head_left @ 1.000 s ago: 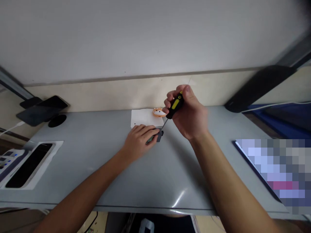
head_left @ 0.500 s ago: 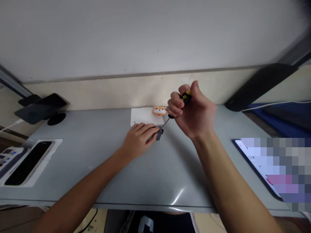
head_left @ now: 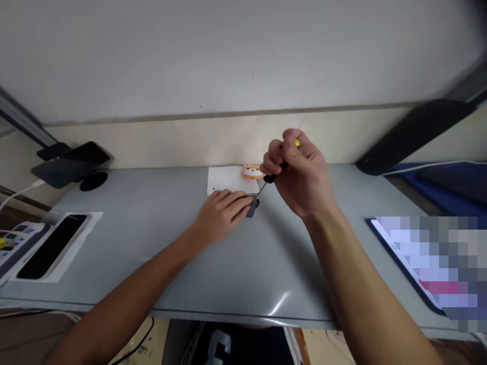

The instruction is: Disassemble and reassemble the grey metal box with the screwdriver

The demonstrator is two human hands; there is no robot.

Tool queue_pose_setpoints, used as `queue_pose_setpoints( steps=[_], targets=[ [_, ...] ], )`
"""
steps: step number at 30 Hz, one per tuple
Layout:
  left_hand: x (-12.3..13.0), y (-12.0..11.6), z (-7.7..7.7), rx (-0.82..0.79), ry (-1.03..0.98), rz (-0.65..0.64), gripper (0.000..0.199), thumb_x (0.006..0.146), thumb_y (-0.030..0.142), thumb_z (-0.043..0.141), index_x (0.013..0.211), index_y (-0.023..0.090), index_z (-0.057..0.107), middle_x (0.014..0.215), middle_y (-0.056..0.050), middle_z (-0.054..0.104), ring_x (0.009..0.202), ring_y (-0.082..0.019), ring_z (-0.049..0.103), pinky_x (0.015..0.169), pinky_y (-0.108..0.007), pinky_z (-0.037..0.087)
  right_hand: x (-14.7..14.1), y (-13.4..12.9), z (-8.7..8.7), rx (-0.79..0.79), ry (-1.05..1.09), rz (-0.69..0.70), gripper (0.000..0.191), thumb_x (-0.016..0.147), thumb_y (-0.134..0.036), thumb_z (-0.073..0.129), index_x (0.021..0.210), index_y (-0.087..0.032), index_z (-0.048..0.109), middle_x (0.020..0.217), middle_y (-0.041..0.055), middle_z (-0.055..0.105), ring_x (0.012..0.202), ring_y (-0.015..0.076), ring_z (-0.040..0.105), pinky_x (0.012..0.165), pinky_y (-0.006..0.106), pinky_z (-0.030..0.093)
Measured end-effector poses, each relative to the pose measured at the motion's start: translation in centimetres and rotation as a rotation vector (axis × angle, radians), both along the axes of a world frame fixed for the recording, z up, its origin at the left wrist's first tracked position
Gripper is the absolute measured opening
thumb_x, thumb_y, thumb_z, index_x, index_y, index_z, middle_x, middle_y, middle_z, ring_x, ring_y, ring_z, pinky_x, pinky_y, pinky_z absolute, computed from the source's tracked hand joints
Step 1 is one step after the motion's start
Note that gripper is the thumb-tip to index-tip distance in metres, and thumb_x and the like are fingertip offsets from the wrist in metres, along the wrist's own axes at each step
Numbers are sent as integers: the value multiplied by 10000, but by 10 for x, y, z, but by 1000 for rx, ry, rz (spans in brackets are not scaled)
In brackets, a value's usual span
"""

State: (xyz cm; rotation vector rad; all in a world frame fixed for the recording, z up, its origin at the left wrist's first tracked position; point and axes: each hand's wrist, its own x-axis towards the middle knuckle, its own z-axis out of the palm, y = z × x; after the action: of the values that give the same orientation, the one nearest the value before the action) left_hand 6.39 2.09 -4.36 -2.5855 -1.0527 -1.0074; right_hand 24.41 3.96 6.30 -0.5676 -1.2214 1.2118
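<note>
A small dark grey block lies on the grey table, just in front of a white sheet of paper. My left hand is closed on its left part, fingers over the top. In my right hand, above and to the right, is a screwdriver with a black and yellow handle, held slanting. Its thin shaft runs down to the block's top; the tip's exact contact is too small to tell. An orange and white animal-faced case sits on the paper's right side.
At the left, a phone lies on white paper beside a power strip; behind it another phone leans on a stand. A tablet lies at the right, partly pixelated. A black cylinder leans at the back right.
My right thumb has come down from its raised position onto the handle's end, and the fingers have turned around the handle. My left hand still holds the block. The view has shifted slightly.
</note>
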Motion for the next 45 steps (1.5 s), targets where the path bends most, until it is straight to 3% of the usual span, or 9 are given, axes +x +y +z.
queue_pose_setpoints(
  steps=[4, 9, 12, 18, 26, 32, 45],
  targets=[
    [0, 1, 0, 4, -19, -9, 203, 1035, 230, 552, 1203, 217, 665, 1187, -26, 751, 981, -181, 687, 855, -355, 502, 8, 4, -1, 20, -41, -6, 343, 879, -557, 707, 864, -268, 525, 850, 11, 575, 739, 177, 611, 605, 330, 498],
    [1, 1, 0, 9, -24, -11, 191, 1029, 231, 555, 1182, 217, 668, 1172, -29, 753, 965, -180, 691, 863, -358, 505, 10, 7, -3, -30, 4, 23, 371, 927, -641, 585, 890, -274, 553, 751, 7, 535, 638, 171, 566, 556, 330, 492],
    [1, 1, 0, 8, -27, -19, 189, 1029, 234, 555, 1184, 220, 664, 1171, -25, 753, 969, -179, 694, 861, -357, 507, 7, 6, -4, -72, 85, 32, 338, 924, -609, 617, 888, -278, 555, 714, -4, 504, 595, 154, 527, 545, 317, 480],
    [0, 1, 1, -11, -24, -16, 193, 1030, 234, 549, 1184, 230, 664, 1175, -28, 751, 978, -185, 696, 867, -362, 510, 5, 4, -2, -83, 89, 56, 343, 909, -585, 661, 847, -265, 554, 784, 14, 582, 670, 166, 588, 576, 318, 503],
    [1, 0, 1, -13, -19, -19, 199, 1024, 227, 551, 1186, 229, 666, 1189, -34, 748, 969, -192, 696, 865, -369, 505, 5, 7, -1, -131, 156, 21, 412, 927, -680, 565, 845, -276, 547, 635, -20, 474, 536, 136, 490, 491, 297, 443],
    [1, -1, 2, -26, -50, -34, 185, 1018, 229, 566, 1172, 223, 668, 1179, -23, 756, 980, -189, 697, 867, -369, 494, 8, 9, -1, -168, 169, -30, 362, 925, -609, 624, 818, -276, 533, 616, -26, 453, 526, 140, 482, 481, 292, 423],
    [5, -5, 4, -42, -165, -7, 136, 1018, 269, 604, 1120, 243, 690, 1164, -10, 765, 1048, -179, 698, 930, -382, 464, 11, 11, -2, -146, 271, 0, 319, 937, -547, 632, 810, -272, 531, 632, -29, 428, 525, 137, 435, 482, 288, 404]
  ],
)
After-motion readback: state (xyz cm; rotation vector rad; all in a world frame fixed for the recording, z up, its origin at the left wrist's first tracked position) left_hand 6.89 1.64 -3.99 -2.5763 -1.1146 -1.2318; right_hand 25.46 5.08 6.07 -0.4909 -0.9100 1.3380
